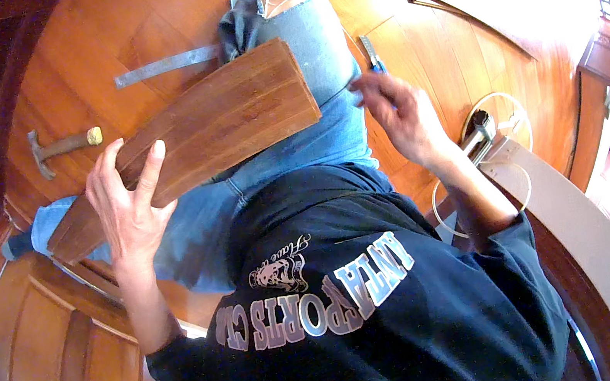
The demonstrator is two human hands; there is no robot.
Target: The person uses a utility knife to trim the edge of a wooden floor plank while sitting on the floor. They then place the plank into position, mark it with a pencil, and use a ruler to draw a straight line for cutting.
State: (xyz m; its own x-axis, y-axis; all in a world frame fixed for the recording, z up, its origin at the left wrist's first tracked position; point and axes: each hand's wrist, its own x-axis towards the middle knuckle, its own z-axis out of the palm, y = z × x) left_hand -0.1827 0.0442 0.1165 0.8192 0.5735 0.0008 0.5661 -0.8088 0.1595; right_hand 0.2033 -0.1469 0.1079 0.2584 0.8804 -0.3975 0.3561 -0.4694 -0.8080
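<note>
A brown wooden plank (224, 112) lies slantwise across my jeans, its squared end near my raised knee and its other end toward my foot. My left hand (127, 204) holds the plank by its near part, thumb on the upper face and fingers over the far edge. To the right of the plank's squared end, my right hand (403, 114) is lifted beside my thigh, apart from the wood. Its fingers are drawn together and slightly blurred; what they hold, if anything, is too small to name. A blue-handled cutter (373, 56) lies on the floor just beyond it.
A hammer (65, 145) and a flat metal ruler (164, 67) lie on the wooden floor (117, 22) at the left. Dark trim strips (467, 15) lie far right. Right of me are a coiled hose (521, 117) and a grey-topped ledge (555, 194); wooden panelling (72, 363) stands lower left.
</note>
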